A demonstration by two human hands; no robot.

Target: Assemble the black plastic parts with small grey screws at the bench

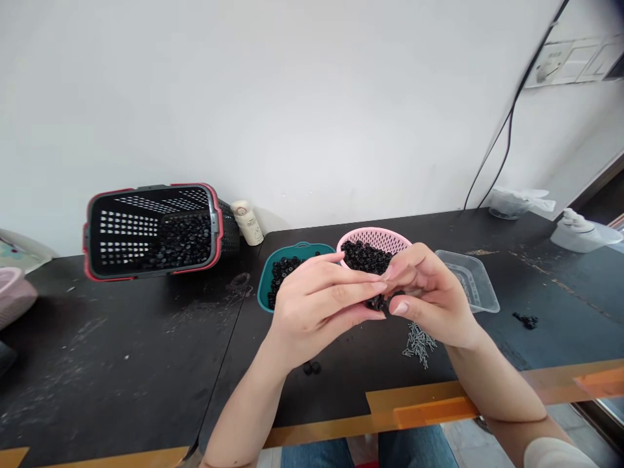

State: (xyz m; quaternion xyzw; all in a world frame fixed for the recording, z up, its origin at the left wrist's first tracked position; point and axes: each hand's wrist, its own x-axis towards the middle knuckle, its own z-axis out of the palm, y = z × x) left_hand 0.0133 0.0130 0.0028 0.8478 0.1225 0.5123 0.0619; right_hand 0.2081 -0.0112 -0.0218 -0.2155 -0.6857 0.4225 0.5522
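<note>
My left hand [316, 300] and my right hand [435, 298] meet above the front of the table. Between their fingertips is a small black part [378, 303], mostly covered, so its exact shape cannot be made out. Both hands are closed on it, the right thumb pressing from the near side. Just behind them stand a pink basket [385, 238] with small black pieces and a teal tray [266, 283] holding black ring-like pieces. A pile of small metal screws [419, 344] lies below my right hand. Two black round pieces [312, 368] lie near my left wrist.
A large black basket with a red rim [217, 224] lies tipped at the left, black pieces inside. Beside it leans a white bottle [247, 223]. At the right are a clear plastic tray [482, 286] and a few black parts [525, 320]. Orange tape [433, 411] lines the front edge.
</note>
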